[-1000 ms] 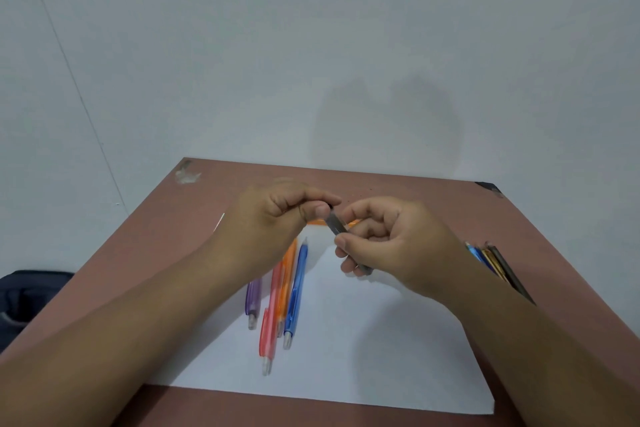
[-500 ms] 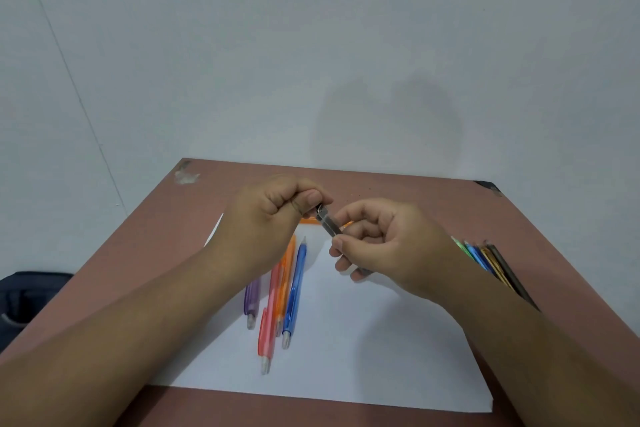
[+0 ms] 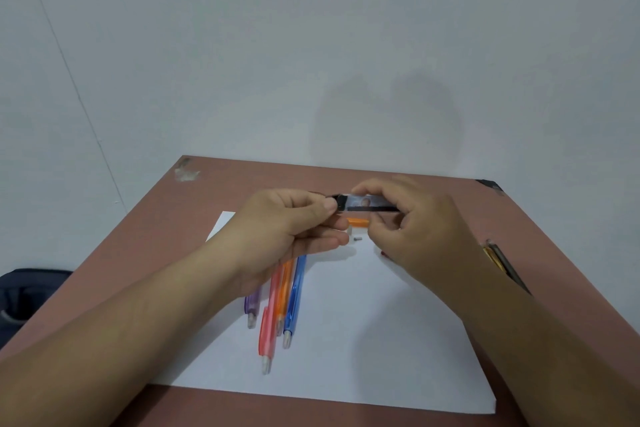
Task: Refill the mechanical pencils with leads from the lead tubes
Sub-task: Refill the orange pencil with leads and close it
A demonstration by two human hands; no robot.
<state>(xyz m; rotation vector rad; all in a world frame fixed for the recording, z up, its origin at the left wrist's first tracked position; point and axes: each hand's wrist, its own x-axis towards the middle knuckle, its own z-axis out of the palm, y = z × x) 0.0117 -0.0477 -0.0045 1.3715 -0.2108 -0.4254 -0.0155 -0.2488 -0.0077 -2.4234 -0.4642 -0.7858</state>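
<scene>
A clear lead tube [image 3: 367, 203] with a black cap end and dark leads inside lies level between my hands, above the paper. My right hand [image 3: 415, 229] grips its body. My left hand [image 3: 294, 225] pinches the black cap end with thumb and forefinger, other fingers spread underneath. Several mechanical pencils lie side by side on the white paper [image 3: 363, 340]: purple [image 3: 252, 305], pink [image 3: 268, 326], orange [image 3: 283, 291] and blue [image 3: 295, 298], tips under my left hand. An orange pencil part [image 3: 358, 221] and a small grey piece [image 3: 357, 238] lie below the tube.
The brown table [image 3: 145, 253] stands against a pale wall. More pencils or tubes [image 3: 505, 263] lie at the right edge, partly behind my right forearm. A dark bag [image 3: 24, 295] sits on the floor at the left.
The lead tube has turned from a steep tilt to level and risen a little. My left fingers have moved onto its cap end, and my lower fingers have spread.
</scene>
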